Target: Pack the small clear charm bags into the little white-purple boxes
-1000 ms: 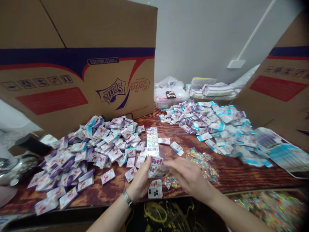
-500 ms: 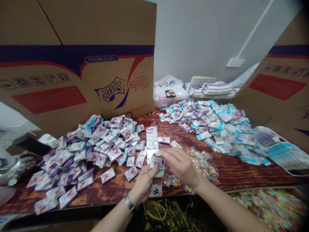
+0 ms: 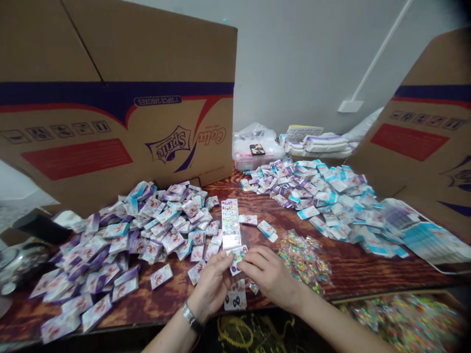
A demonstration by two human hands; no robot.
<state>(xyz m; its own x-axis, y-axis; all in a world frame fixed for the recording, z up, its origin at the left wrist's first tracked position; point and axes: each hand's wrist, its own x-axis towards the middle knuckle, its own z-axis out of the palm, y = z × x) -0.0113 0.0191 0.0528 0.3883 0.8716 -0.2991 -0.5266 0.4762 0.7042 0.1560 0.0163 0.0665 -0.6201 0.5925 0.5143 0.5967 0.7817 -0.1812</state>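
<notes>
A small white sheet with colourful round stickers (image 3: 237, 258) is held low over the table's front part. My left hand (image 3: 214, 280) grips its left side, the thumb lying on top. The fingers of my right hand (image 3: 270, 275) are closed at its right edge, and their tips are partly hidden. Just beyond lies a long strip of sticker sheets (image 3: 230, 215). Below the hands, a sheet with black oval shapes (image 3: 235, 300) rests at the table edge. Small clear packets of bright pieces (image 3: 305, 257) are heaped right of my right hand.
Small printed boxes (image 3: 162, 235) are piled on the left, and another pile of boxes (image 3: 331, 196) stands back right. Large cardboard cartons (image 3: 176, 59) rise behind. A box of colourful packets (image 3: 408, 314) sits lower right. A phone (image 3: 257, 149) lies on a plastic container.
The small sticker sheet has shifted slightly and turned in my hands. My right hand has come down onto its right edge, and the sheet at the table edge shows more.
</notes>
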